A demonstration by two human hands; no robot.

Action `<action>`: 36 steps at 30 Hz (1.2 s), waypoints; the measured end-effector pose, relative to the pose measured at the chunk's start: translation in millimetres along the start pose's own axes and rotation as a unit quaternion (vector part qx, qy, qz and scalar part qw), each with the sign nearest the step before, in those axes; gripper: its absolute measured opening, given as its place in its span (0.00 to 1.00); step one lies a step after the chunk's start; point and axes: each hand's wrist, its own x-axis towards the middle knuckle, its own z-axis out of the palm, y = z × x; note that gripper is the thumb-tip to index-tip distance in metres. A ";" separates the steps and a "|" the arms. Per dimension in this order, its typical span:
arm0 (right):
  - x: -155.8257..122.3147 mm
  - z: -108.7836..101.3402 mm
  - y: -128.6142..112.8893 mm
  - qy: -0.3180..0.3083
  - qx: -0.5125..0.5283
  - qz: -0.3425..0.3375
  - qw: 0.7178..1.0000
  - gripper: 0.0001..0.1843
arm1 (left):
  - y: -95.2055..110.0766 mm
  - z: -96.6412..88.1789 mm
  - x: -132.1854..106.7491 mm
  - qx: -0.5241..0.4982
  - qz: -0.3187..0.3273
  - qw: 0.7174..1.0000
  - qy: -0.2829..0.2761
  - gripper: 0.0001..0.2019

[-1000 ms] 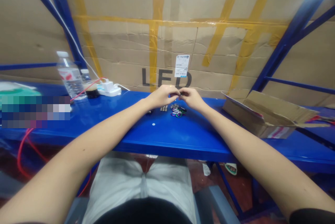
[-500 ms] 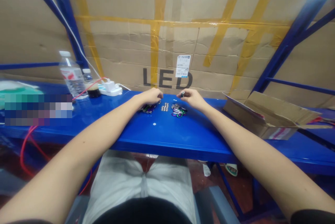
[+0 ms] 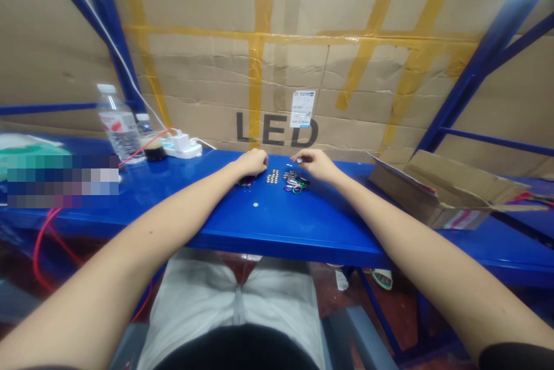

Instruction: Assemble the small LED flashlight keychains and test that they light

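My left hand [image 3: 254,162] is curled above a pile of dark and purple shiny pieces [image 3: 247,182] and covers most of it. Its fingers are closed, and whatever they may hold is hidden. Between my hands, small round silver metal pieces [image 3: 272,176] lie in rows on the blue table [image 3: 277,223]. My right hand [image 3: 318,164] pinches a small round silvery piece [image 3: 299,160] between thumb and fingers, just off the tabletop. Below that hand sits a cluster of small carabiners [image 3: 296,186] in purple, green and silver.
An open cardboard box [image 3: 450,191] stands on the right. On the left are a water bottle [image 3: 119,124], a small bottle of dark liquid [image 3: 151,142] and a white power strip [image 3: 186,149] with cables. A big taped LED carton [image 3: 208,81] rises behind the table.
My left hand has shifted slightly right and lower, hiding more of the dark pile. The piece in my right hand has turned or dropped slightly and shows less between the fingers.
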 end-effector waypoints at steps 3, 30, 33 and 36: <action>-0.3 -0.5 0.0 -0.004 0.003 0.001 1.000 0.10 | -0.5 0.2 0.4 -0.027 -0.003 1.000 0.003 0.08; -3.0 2.4 -7.3 -0.008 0.019 -0.001 1.000 0.08 | 41.1 -12.6 -8.1 -0.120 0.317 0.900 0.274 0.08; -2.9 3.4 -8.4 -0.011 0.027 -0.011 1.000 0.11 | 45.6 -11.0 -8.9 -0.111 0.334 0.897 0.267 0.07; -2.5 4.0 -8.8 -0.011 0.027 -0.008 1.000 0.12 | 44.3 -9.3 -8.7 -0.105 0.336 0.901 0.254 0.06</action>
